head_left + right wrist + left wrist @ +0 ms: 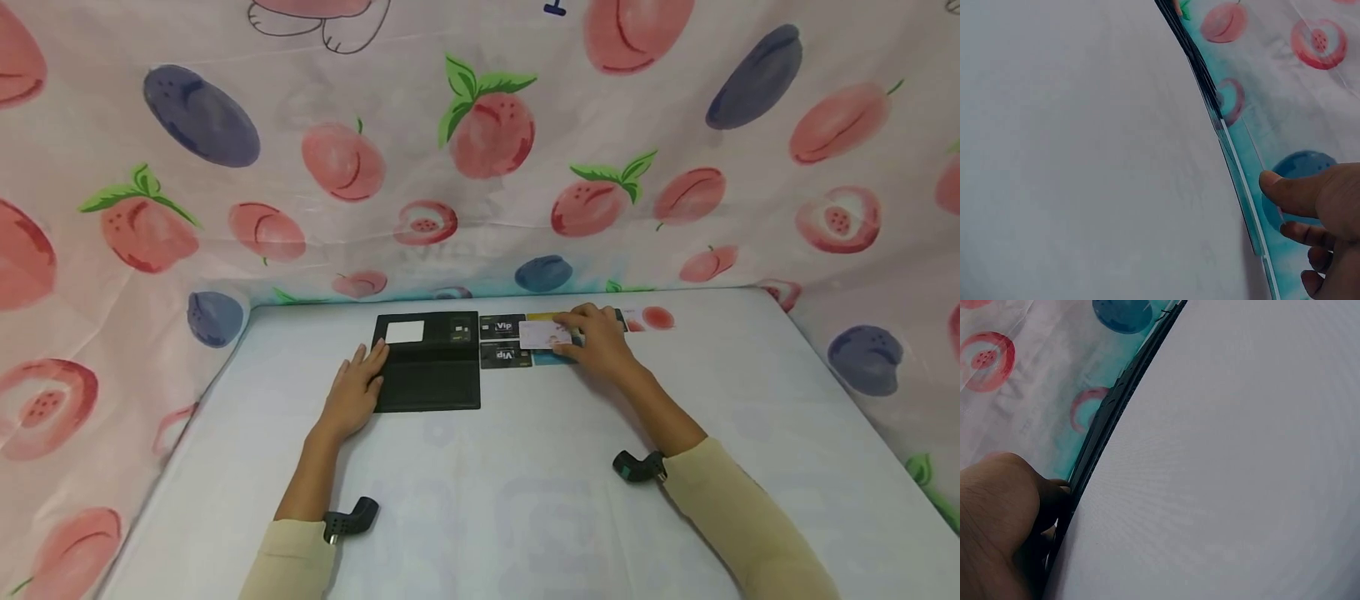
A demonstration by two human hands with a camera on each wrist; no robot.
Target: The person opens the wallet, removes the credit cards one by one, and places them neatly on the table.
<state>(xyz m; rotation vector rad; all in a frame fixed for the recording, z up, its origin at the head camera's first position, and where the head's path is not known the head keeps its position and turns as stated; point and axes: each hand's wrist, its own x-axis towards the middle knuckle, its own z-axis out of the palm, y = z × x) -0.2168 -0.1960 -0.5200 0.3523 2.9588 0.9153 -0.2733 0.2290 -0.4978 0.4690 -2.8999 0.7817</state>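
An open black card wallet (pixel 427 385) lies flat on the white table, with a white card (pixel 405 332) in its upper half. My left hand (pixel 350 393) rests on the wallet's left edge, fingers fairly straight. To the right of the wallet, my right hand (pixel 600 343) pinches a pale pink-and-white card (pixel 543 335) between thumb and fingers. In the right wrist view this card shows edge-on, above the other cards. Beneath it in the head view are two black Vip cards (pixel 495 357), a yellow card (pixel 542 317) and a blue card (pixel 549 359), partly covered.
Behind my right fingers, a card with red round prints (pixel 657 317) lies near the table's back edge. A fruit-print cloth (pixel 420 108) hangs behind the white table (pixel 525 500) and down its sides. Black wrist cameras (pixel 352 518) sit at both cuffs.
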